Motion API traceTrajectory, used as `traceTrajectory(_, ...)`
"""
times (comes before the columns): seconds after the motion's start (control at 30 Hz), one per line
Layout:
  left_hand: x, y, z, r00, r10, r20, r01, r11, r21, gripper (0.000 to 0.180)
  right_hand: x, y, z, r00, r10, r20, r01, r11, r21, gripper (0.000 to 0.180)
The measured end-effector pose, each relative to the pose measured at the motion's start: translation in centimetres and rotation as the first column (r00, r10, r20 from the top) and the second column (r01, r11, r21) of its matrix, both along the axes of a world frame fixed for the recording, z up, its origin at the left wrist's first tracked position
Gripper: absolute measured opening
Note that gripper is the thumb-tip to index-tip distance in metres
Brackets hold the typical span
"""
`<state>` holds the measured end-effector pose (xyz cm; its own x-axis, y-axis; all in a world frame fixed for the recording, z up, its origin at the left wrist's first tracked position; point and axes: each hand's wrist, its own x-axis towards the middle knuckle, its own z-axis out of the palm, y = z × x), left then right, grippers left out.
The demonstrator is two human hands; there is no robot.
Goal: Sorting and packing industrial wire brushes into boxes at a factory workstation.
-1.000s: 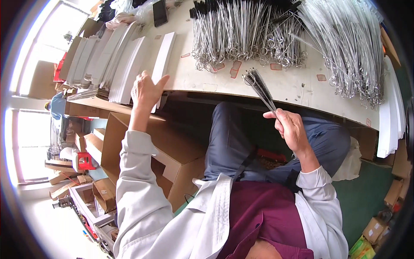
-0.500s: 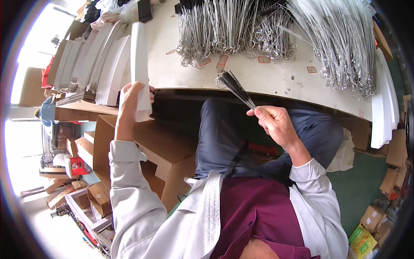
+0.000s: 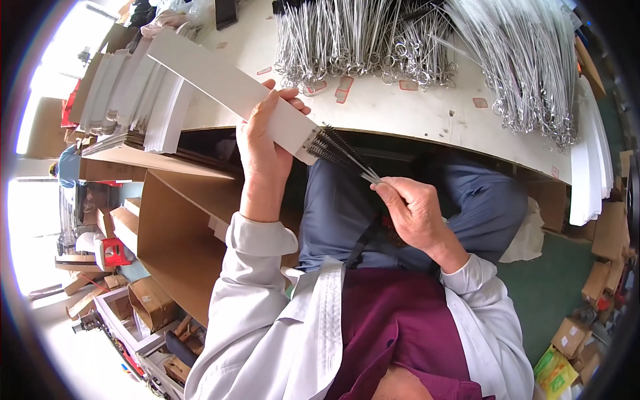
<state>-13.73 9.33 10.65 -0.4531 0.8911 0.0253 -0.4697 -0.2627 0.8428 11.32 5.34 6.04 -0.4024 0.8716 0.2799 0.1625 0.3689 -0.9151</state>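
A long, narrow white box (image 3: 223, 83) lies tilted in my left hand (image 3: 265, 137), with its lower end toward my lap. My fingers wrap round its sides. In my right hand (image 3: 412, 210) is a bundle of thin wire brushes (image 3: 337, 150), pinched by their wire stems. Their black bristle ends are at the lower end of the box. I cannot tell how far, if at all, the tips reach inside it. Both hands are in front of the table's near edge, above my lap.
Piles of ring-ended wire brushes (image 3: 347, 40) and pale-bristled ones (image 3: 520, 60) cover the far side of the table (image 3: 400, 110). Flat white boxes (image 3: 123, 93) stack at the left; more white boxes (image 3: 590, 153) hang at the right edge. A large open cardboard box (image 3: 180, 233) stands below.
The white box has swung from upright to slanted and come right, toward the brushes. My right hand has lowered slightly and shifted left, bringing the bristle ends to the box.
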Motion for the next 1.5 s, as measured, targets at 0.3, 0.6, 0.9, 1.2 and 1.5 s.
traceTrajectory(0.3, 2.1, -0.8, -0.7, 0.972, 0.097, 0.216, -0.090, 0.995, -0.042, 0.033, 0.1, -0.8, -0.6, 0.998, -0.029, 0.064, 0.029, 1.000, 0.012, 0.017)
traceTrajectory(0.6, 2.3, -1.0, -1.6, 0.958, 0.168, 0.233, -0.160, 0.986, -0.053, 0.033, 0.1, -1.5, -1.5, 0.994, -0.026, 0.103, 0.027, 1.000, -0.006, 0.021)
traceTrajectory(0.9, 2.9, -1.5, -1.3, 0.970, 0.221, 0.101, -0.209, 0.971, -0.117, 0.035, 0.0, -2.0, -0.7, 0.945, -0.071, 0.320, 0.035, 0.993, 0.115, 0.017)
traceTrajectory(1.2, 3.2, -1.3, -2.6, 0.924, 0.367, 0.105, -0.342, 0.918, -0.199, 0.035, -0.1, -2.7, -0.4, 0.848, -0.172, 0.501, 0.017, 0.954, 0.298, 0.015)
traceTrajectory(1.5, 3.4, -1.8, -3.7, 0.952, 0.297, 0.078, -0.272, 0.932, -0.238, 0.031, 0.5, -2.1, -0.7, 0.865, -0.031, 0.502, -0.114, 0.960, 0.255, 0.013)
